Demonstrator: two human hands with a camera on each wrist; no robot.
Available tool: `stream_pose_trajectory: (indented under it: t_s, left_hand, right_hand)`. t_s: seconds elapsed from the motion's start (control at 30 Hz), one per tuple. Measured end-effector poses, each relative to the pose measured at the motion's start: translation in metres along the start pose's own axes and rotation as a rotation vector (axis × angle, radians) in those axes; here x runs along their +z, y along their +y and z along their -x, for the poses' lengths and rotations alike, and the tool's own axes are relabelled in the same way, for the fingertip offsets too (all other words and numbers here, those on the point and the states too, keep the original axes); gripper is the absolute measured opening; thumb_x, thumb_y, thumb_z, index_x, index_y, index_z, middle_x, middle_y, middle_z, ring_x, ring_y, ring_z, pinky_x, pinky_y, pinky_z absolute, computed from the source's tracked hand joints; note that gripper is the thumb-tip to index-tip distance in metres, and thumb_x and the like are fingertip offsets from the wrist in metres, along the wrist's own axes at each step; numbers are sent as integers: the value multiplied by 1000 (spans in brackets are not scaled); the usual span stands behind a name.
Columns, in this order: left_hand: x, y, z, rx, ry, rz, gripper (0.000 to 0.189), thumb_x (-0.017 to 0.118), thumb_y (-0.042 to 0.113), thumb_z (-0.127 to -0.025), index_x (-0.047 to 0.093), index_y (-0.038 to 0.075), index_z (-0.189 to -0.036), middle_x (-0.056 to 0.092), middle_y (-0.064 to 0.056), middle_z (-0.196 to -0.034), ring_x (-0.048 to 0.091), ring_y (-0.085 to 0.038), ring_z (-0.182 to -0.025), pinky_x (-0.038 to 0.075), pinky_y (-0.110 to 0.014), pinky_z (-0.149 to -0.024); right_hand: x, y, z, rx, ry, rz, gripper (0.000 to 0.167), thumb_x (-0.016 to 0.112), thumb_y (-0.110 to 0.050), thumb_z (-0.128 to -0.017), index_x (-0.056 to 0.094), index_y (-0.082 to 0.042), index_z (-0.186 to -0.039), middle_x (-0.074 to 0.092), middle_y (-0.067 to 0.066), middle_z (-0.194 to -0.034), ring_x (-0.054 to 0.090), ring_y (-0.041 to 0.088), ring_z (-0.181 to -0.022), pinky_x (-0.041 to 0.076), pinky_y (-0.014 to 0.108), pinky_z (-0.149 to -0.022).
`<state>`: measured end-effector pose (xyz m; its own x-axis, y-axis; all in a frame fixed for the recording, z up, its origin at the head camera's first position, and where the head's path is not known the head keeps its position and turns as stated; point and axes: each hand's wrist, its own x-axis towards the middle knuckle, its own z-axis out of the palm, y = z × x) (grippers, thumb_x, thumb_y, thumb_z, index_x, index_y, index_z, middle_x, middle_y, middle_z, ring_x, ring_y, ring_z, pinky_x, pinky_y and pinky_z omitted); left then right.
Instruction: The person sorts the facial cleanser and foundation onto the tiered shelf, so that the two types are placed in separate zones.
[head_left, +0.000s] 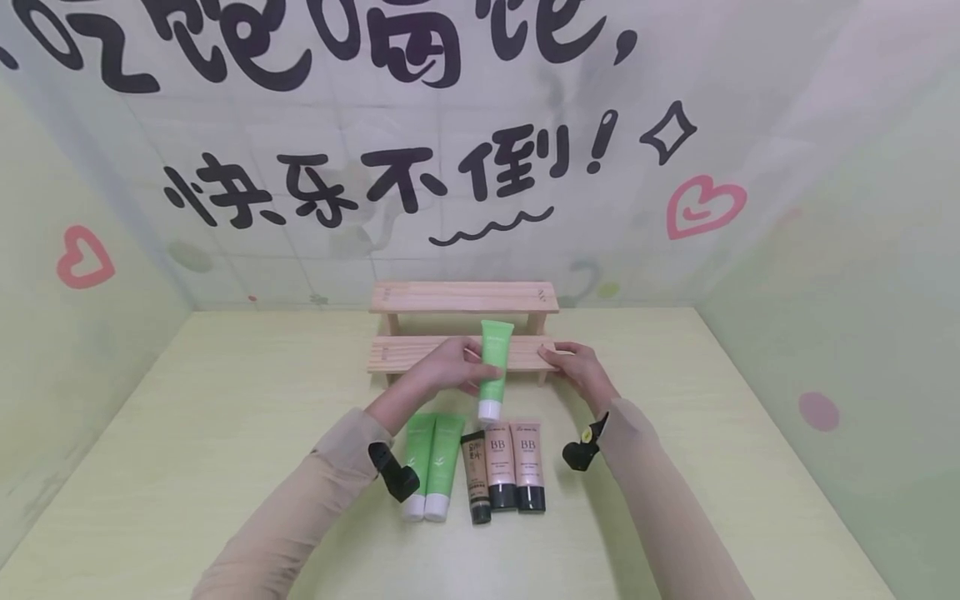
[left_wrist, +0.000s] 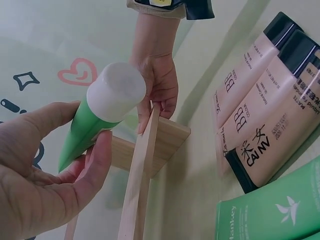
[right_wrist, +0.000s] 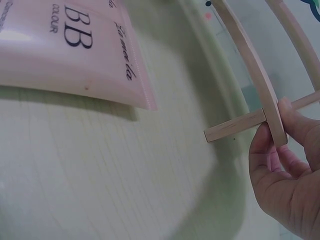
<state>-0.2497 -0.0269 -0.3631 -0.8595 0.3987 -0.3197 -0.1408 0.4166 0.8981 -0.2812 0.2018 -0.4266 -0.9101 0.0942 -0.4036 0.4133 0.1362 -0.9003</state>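
Note:
My left hand (head_left: 454,364) grips a green tube (head_left: 495,358) with its white cap pointing down, in front of the lower step of a two-step wooden rack (head_left: 420,353). In the left wrist view the thumb and fingers pinch the green tube (left_wrist: 82,132) below its white cap. My right hand (head_left: 581,367) holds the right end of the lower step. Seen from the right wrist, that hand (right_wrist: 287,170) pinches the board's end (right_wrist: 277,127) between thumb and fingers, just beside a leg.
Before the rack lie two green tubes (head_left: 447,467), a smaller beige tube with dark ends (head_left: 476,477) and two pink BB tubes (head_left: 528,465) with black caps. Behind the rack stands a lettered wall (head_left: 337,258); side walls flank the pale table (head_left: 255,417).

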Motion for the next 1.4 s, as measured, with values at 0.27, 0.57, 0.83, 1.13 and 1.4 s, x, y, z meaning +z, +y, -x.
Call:
stream_pose_trajectory:
  t_s: [0.27,0.57,0.83,1.13,1.4]
  left_hand:
    - [3,7,-6,-2,-18,-20,59,72,20,-76,44,-4,-123,59,-18,-109,64,-22,-82,57,-33,-73]
    - [5,13,-15,-9,-17,5,60,70,20,-78,42,-6,-125,58,-19,-112,63,-24,-88,53,-41,-87]
    - [6,21,-25,-27,4,45,58,71,19,-78,44,-4,-124,59,-18,-113,63,-25,-91,55,-35,-82]
    - [8,26,-34,-41,5,86,54,70,19,-78,46,-1,-122,62,-16,-110,64,-23,-90,56,-32,-78]
    - [7,32,-39,-41,-6,131,52,69,15,-79,46,-2,-123,61,-17,-111,64,-25,-91,57,-30,-76]
  right_hand:
    - [-1,1,0,24,-4,21,60,62,-22,-87,36,3,-136,48,21,-131,58,11,-92,45,30,-99]
    - [-1,0,1,16,-10,8,58,61,-19,-87,36,5,-135,48,23,-130,59,13,-94,46,29,-98]
    - [-2,0,2,22,-11,19,60,61,-21,-87,35,3,-136,48,22,-131,58,16,-99,46,30,-99]
    - [-1,0,3,23,-5,22,59,60,-22,-88,35,3,-136,47,21,-131,54,21,-107,42,33,-103]
    - [-1,0,2,16,-10,11,59,60,-21,-88,35,5,-135,46,22,-132,55,20,-105,43,32,-102]
